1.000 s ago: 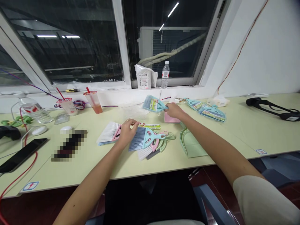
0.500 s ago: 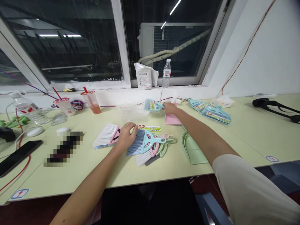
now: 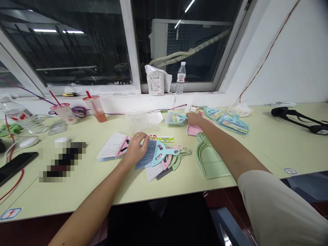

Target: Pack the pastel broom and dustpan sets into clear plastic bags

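Note:
My right hand (image 3: 194, 118) is closed on the handle end of a packaged blue brush set (image 3: 176, 118) near the back of the table. Under that forearm are a pink dustpan (image 3: 194, 129) and green dustpans (image 3: 214, 162). My left hand (image 3: 137, 147) rests, fingers curled, over the brushes; whether it grips one is unclear. To its left fan out white bristles (image 3: 110, 145); to its right lies a blue brush (image 3: 159, 153) on top of pink and green ones. A yellow-green label card (image 3: 162, 138) sits just behind them.
Two more packaged blue sets (image 3: 234, 125) lie at the back right, near black straps (image 3: 298, 118). Drink cups (image 3: 96, 109), a phone (image 3: 16, 166) and cables are on the left. A bottle (image 3: 180, 79) stands on the sill.
My right hand and the packaged blue set have moved slightly right and lower, toward the pink dustpan. My left hand stays over the brushes. The view has shifted a little.

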A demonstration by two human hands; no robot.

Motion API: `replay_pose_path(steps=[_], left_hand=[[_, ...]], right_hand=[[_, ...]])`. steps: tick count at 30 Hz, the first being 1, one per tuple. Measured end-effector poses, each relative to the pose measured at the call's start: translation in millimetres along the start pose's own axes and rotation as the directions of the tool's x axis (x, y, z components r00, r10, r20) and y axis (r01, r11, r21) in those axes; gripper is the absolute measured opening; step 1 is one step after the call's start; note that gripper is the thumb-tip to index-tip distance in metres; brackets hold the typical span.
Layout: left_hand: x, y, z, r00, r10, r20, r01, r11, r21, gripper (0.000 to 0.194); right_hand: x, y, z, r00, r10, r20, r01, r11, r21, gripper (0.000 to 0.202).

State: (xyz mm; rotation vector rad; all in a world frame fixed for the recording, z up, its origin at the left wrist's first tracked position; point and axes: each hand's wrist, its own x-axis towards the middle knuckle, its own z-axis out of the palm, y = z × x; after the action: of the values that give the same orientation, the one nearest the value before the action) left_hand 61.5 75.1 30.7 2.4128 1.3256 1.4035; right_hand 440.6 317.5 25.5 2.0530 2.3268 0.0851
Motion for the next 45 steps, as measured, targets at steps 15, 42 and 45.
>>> replay_pose_path(steps=[15,42,45], left_hand=[[0.1,-5.4,0.1,0.999,-0.044,0.002,0.044,0.999,0.032,0.025],[-2.4,-10.5,5.9,0.953,0.014,0.304,-0.009,1.0,-0.02,0.024],[-2.0,-16.2,7.8,0.956,-0.014,0.294,0.015,1.0,-0.001,0.024]], right_hand=[[12.2,-38.6,-21.2,0.991,0.103,0.082,-0.095,0.99,-0.1,0.043],[-225.5,-177.7,-70.7,0.809,-0.587,0.018,0.586,0.809,0.044,0.026],[-218.9,-178.3,-61.7,0.816,-0.578,-0.014,0.578,0.815,0.043,0.018]])
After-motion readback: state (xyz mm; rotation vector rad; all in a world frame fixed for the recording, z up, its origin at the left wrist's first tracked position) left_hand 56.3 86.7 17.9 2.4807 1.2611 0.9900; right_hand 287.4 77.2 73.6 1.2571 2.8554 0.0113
